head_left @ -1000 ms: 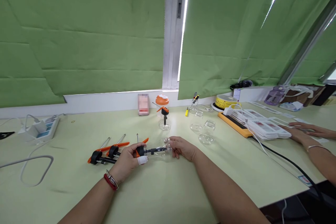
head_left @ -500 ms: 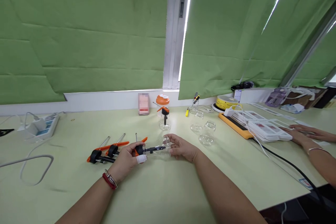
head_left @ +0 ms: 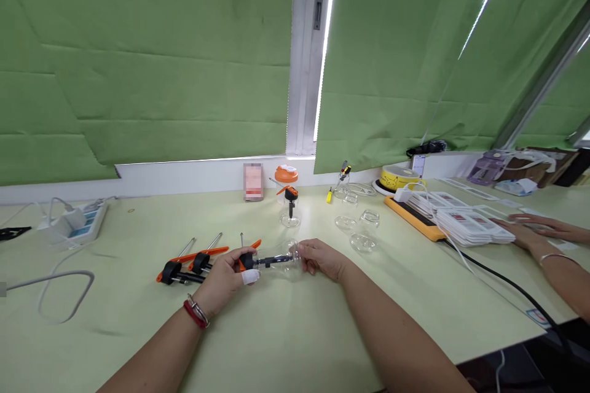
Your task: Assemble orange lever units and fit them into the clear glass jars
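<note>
My left hand (head_left: 227,279), with white tape on a finger, grips the black and orange head of a pump piece (head_left: 247,262). Its dark tube lies inside a clear glass bottle (head_left: 281,258) held on its side. Around the bottle's right end, the fingers of my right hand (head_left: 320,259) are closed. Left of my left hand, more black and orange pump pieces (head_left: 173,272) with metal rods rest on the table. An assembled bottle with a black and orange head (head_left: 290,196) stands behind my hands. Clear glass bottles (head_left: 364,233) stand to the right.
A power strip (head_left: 87,225) with cables sits at the left. Toward the back are a phone (head_left: 253,182), an orange-lidded container (head_left: 286,174) and a yellow roll (head_left: 396,178). Stacked white cards (head_left: 465,225) lie at the right, near another person's hands (head_left: 530,233).
My right hand's fingers have drawn closer together at the bottle's end. The left hand keeps its hold, and the view has shifted slightly.
</note>
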Demonstrator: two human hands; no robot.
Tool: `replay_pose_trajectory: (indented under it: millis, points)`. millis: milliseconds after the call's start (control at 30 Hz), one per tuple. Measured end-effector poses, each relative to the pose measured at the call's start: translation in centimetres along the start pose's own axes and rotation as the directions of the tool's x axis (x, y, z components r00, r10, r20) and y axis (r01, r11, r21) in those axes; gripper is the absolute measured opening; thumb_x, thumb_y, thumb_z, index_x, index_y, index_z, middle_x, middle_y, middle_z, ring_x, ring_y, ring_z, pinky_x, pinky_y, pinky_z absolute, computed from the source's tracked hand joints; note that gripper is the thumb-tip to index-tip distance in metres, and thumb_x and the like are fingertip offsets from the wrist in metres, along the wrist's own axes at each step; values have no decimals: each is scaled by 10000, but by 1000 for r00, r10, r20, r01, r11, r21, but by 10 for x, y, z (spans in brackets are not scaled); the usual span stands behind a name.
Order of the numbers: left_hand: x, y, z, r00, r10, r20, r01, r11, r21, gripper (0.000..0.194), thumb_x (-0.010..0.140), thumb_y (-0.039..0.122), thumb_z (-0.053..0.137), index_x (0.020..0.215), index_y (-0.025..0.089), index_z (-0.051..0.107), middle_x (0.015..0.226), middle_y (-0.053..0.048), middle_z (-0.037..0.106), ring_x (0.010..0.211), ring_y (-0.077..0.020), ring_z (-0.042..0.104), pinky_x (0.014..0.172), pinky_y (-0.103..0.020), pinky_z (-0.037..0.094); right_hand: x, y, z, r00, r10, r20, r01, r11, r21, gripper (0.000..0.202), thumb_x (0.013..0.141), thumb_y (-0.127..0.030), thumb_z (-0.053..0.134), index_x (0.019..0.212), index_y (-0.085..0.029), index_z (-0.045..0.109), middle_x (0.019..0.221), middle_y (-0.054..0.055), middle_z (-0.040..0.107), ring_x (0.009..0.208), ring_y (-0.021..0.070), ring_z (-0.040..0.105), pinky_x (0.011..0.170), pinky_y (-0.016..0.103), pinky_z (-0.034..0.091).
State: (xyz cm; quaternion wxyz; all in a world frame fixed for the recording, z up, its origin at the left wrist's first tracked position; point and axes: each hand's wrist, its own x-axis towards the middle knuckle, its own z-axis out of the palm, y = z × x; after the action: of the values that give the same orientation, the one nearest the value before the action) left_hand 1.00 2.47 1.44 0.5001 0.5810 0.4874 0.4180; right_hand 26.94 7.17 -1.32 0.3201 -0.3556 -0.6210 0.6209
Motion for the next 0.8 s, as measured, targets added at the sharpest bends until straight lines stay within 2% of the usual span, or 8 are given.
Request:
replay_pose_trajectory:
  millis: [100,167,200,267,400,633,733,800]
  points:
    - [0,0,0,1000,2,-10,-2,1000,-5,542,567,289,776,1076,181,626,761,15,604,654,-140,577,670,-288,488,-2,0,0,1000,-9,-13,9,1000,17,479,799,-564,554,998,-134,620,667,20,562,533,93,494,424,191,345]
    - [1,-2,-1,1000,10,-15,-10,1000,2,533,577,301,771,1076,181,625,747,15,610,653,-145,585,679,-293,487,-4,-3,0,1000,-31,-4,31,999,44,567,748,-516,644,1207,-207,521,926,59,594,626,105,546,450,196,387]
    - [1,-2,-2,1000,12,-14,-12,1000,7,527,582,302,768,1074,180,623,739,17,610,650,-145,586,679,-292,484,-6,-4,0,999,-45,4,44,998,53,659,709,-471,701,1280,-260,450,1068,71,564,664,104,557,466,199,406]
    - [2,-4,-2,1000,12,-13,-12,1000,9,522,586,293,764,1073,178,618,736,21,607,649,-141,584,674,-285,481,-8,-8,-1,998,-62,28,61,997,52,787,643,-378,775,1324,-327,383,1233,75,479,696,94,557,491,199,426]
    - [1,-3,-1,1000,-5,-7,5,1000,-6,510,585,254,756,1066,170,612,743,27,599,653,-129,574,673,-269,477,-9,-9,-1,998,-47,44,45,998,40,695,648,-337,772,1266,-298,456,1188,64,506,632,68,539,499,200,421]
    - [0,0,1,1000,-22,-11,21,1000,-22,529,569,252,758,1065,160,602,756,26,584,654,-131,569,679,-281,480,-3,-5,1,1000,7,11,-7,999,54,512,751,-481,652,1136,-157,556,857,48,621,480,59,501,416,186,346]
    - [-1,1,1,1000,-13,-6,13,1000,-8,525,584,257,748,1078,159,597,741,27,593,656,-133,572,684,-282,473,-3,-6,3,1000,3,-3,-3,1000,31,526,783,-549,583,1098,-128,578,850,71,638,469,58,496,398,180,337]
    - [-1,1,0,1000,-10,-4,10,1000,-1,520,593,256,742,1082,159,595,736,27,599,656,-131,569,685,-278,468,-4,-7,3,1000,-18,-4,18,999,34,585,778,-575,573,1166,-138,553,925,93,632,520,73,534,405,180,357]
